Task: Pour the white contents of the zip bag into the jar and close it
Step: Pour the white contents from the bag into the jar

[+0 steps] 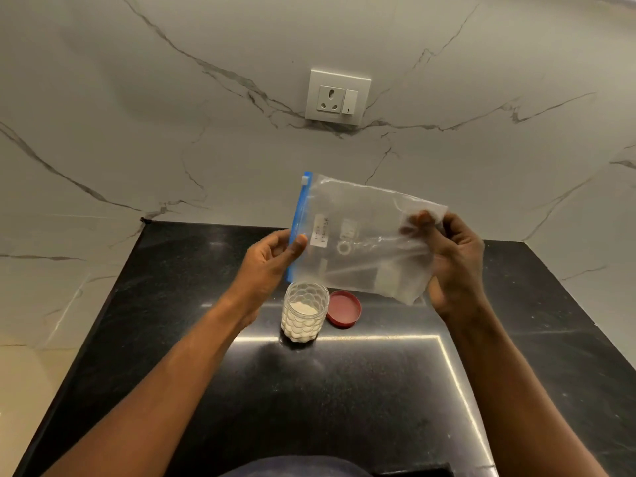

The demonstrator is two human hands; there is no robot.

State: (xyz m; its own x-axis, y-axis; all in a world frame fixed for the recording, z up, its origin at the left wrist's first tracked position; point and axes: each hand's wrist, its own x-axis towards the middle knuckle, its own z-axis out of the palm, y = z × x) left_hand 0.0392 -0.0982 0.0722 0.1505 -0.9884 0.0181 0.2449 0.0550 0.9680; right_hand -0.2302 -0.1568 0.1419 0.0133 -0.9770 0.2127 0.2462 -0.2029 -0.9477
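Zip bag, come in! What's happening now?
Both hands hold zip bag, left hand, right hand. Jar open, powder inside. Red lid beside it.

Above jar (304, 313): mouth uncovered, but the zip bag (361, 235) hangs just over it, held in the grip of both hands.
Right of jar: red lid (343, 309) lies just beside it on the table (172, 304).
Left of jar: left forearm (192, 352) crosses.
In front of jar: bare table between the forearms.
Behind jar: bare table up to the wall (206, 132).
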